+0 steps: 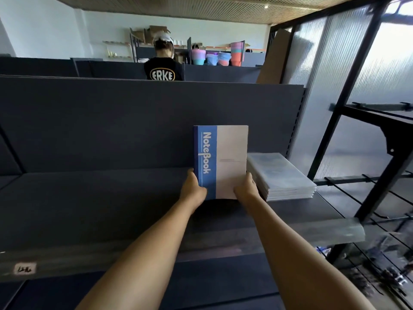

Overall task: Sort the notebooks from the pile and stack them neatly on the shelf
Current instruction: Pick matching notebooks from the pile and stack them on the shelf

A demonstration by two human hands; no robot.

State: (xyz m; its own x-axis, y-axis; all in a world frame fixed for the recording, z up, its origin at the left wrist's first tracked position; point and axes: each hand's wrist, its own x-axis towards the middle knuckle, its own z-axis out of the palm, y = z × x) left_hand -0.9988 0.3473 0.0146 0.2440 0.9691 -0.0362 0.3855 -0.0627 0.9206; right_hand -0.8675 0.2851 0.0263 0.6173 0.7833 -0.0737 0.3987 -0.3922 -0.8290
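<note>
A notebook (225, 157) with a blue spine band reading "NoteBook" and a pale cover stands tilted up over the dark shelf (100, 198), cover facing me. My left hand (194, 190) grips its lower left edge by the spine. My right hand (245, 189) grips its lower right corner. Right beside it, touching or nearly so, a flat stack of several plastic-wrapped notebooks (281, 177) lies on the shelf's right end.
The shelf's dark back panel (111, 121) rises behind the notebook. A black metal rack (368, 153) with wire shelves stands to the right, in front of ribbed translucent panels. A person in a black shirt (163, 63) stands beyond the partition.
</note>
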